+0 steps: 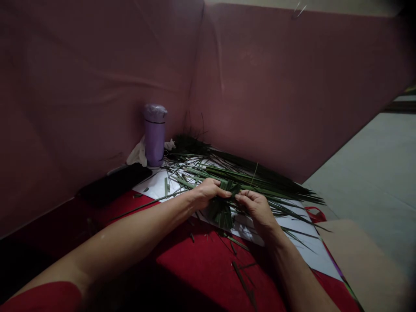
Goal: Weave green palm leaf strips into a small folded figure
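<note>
A bundle of folded green leaf strips [224, 214] is held between my two hands over the white sheet. My left hand [208, 193] grips it from the left, thumb lying across the front. On its right side, the thumb and fingertips of my right hand [256, 208] pinch the edge; exactly what lies between those fingertips is too small to make out. Long, narrow green leaves [276, 184] lie spread behind and beneath both hands. A thin upright stalk [255, 173] rises just behind my right hand.
A purple bottle [155, 138] stands in the corner with white crumpled plastic [138, 154] beside it. Left of it lies a dark flat object [113, 184]. Pinkish panels [269, 86] wall the back. Leaf scraps [240, 277] litter the red cloth [195, 273] and white sheet [321, 255].
</note>
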`<move>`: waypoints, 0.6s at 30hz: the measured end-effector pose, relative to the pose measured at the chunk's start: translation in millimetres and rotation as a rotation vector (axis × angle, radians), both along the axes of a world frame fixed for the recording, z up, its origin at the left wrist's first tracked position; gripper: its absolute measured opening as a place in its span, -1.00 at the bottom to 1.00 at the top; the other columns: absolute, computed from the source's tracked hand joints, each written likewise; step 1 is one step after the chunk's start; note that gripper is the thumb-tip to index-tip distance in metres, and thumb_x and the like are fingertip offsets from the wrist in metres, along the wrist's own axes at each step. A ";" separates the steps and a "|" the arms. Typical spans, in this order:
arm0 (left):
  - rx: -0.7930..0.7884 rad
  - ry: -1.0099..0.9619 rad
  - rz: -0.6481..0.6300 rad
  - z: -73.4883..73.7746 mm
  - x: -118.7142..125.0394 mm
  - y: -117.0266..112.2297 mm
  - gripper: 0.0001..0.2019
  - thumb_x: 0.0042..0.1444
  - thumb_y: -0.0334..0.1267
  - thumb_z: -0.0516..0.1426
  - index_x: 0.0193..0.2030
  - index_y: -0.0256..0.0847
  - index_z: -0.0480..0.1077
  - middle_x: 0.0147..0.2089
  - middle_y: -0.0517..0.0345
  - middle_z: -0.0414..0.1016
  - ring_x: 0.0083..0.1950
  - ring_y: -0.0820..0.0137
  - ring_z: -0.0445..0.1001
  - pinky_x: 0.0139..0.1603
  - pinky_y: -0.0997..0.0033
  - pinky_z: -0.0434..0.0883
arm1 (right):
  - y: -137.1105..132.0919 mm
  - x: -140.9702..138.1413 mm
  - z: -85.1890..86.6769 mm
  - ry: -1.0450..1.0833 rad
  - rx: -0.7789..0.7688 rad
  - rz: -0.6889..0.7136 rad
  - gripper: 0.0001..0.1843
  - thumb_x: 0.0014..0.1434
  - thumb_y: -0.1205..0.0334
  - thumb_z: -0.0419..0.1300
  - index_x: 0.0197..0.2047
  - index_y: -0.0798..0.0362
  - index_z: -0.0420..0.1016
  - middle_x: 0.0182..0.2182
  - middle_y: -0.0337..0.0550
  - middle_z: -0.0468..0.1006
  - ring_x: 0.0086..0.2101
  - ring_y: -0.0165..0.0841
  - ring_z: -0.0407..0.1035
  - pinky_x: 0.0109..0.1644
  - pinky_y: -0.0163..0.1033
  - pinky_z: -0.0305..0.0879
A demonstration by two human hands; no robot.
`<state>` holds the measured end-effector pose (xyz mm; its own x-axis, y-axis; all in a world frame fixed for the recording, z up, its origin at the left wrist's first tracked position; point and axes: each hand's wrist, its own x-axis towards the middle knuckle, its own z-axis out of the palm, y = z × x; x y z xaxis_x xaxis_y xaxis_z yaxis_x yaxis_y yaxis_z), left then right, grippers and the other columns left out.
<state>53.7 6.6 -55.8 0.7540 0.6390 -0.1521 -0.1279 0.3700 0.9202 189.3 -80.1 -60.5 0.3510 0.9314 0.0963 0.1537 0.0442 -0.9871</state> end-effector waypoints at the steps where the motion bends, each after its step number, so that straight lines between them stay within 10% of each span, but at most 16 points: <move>1: 0.002 0.001 -0.004 -0.4 -0.2 0.4 -0.76 -0.46 -0.38 0.29 -0.53 -0.37 0.42 -0.59 0.15 0.42 -0.60 0.46 0.34 -0.49 0.39 0.32 | 0.1 0.0 -0.2 0.003 -0.001 -0.002 -0.82 -0.14 0.19 0.23 -0.57 0.13 0.36 -0.69 -0.34 0.25 -0.64 -0.54 0.04 -0.56 -0.37 -0.09; 18: -0.011 -0.009 -0.033 -3.4 -0.2 0.2 -0.78 -0.39 -0.40 0.25 -0.47 -0.36 0.42 -0.56 0.15 0.43 -0.58 0.44 0.36 -0.46 0.37 0.32 | -0.4 0.7 3.2 0.063 -0.021 -0.005 -0.79 -0.20 0.20 0.28 -0.54 0.12 0.34 -0.72 -0.35 0.30 -0.67 -0.55 0.08 -0.57 -0.39 -0.05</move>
<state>53.5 6.9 -59.1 0.7762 0.6119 -0.1521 -0.1238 0.3844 0.9148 190.0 -80.5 -57.3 0.3606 0.9312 0.0540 0.0913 0.0224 -0.9956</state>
